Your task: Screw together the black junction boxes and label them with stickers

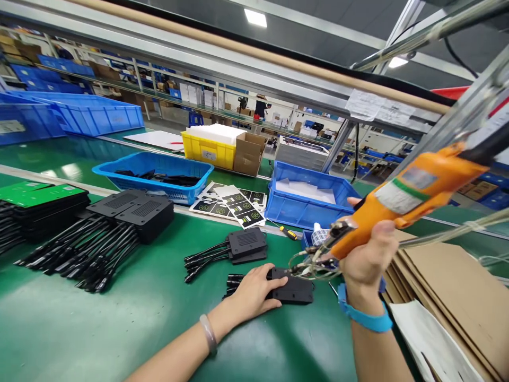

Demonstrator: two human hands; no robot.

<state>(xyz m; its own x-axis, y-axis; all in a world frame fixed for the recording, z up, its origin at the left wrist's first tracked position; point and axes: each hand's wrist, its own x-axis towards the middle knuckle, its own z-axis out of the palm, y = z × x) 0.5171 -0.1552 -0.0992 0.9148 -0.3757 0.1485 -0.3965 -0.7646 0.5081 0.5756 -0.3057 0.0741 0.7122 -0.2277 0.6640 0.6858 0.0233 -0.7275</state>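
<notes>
My left hand (254, 292), with a bangle at its wrist, grips a flat black box with cables (298, 289) on the green bench, fingers on its top and thumb along the near side. In my right hand (368, 260) is an orange electric screwdriver (401, 196), held at a slant. Its tip end, wrapped in thin tubing or wire, points down to the left at the top of the box. The bit's exact contact is hidden. Just behind lie stacked black boxes with cables (246, 243). A blue band circles my right wrist.
More black boxes (145, 212) and green-topped ones (43, 196) are stacked at left. Behind are a blue basket (159, 188), label sheets (240, 206), a blue bin (302, 209) and a yellow-handled screwdriver (288, 232). Cardboard sheets (449, 286) lie at right.
</notes>
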